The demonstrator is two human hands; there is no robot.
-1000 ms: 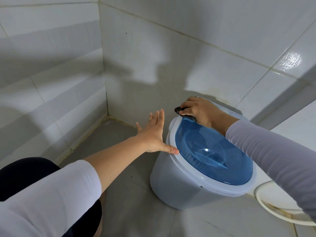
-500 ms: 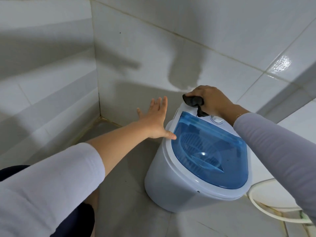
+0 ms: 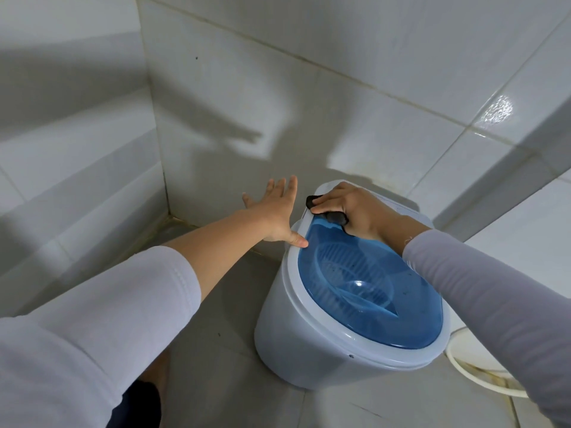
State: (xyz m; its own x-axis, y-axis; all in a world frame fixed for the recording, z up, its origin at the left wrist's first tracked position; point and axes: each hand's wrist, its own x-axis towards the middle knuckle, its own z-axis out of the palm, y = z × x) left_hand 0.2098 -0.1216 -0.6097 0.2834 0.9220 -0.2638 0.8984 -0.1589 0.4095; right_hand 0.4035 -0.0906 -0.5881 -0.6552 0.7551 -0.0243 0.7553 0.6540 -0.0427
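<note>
Status: wipe-down of the small white round plastic washer [image 3: 287,335] looks early-to-mid, my read.

R side: right hand [image 3: 355,208] is at the washer's back edge, where the blue see-through plastic lid [image 3: 370,288] meets the white control strip [image 3: 401,208]. Grip is curled tight round a small black crumpled cloth [image 3: 335,217]. Cloth is pressed onto the lid's back edge, w/ bits poking out both sides of the fist.

L side: left hand [image 3: 278,211] is at the washer's left rim. Grip is spread, fingers straight and fanned, holding nothing. Only the thumb tip touches the rim, prob bracing the unit.

Done: can't confirm much. No streaks or wet marks to separate wiped from unwiped. Lid is closed and seated flat.

Left, by my judgement:
- Rest of the lid toward the washer's front. Small dark specks show there, on or under the plastic, can't tell which.
- Rim all round.
- Outer wall.
- Inside, untouched w/ the lid shut. Ribbed basket shows through it.

Surroundings: washer sits on the grey tiled floor [image 3: 216,335], w/ the white tiled wall [image 3: 309,103] close behind it. A thin white hose [image 3: 463,366] loops on the floor just right of the washer.
</note>
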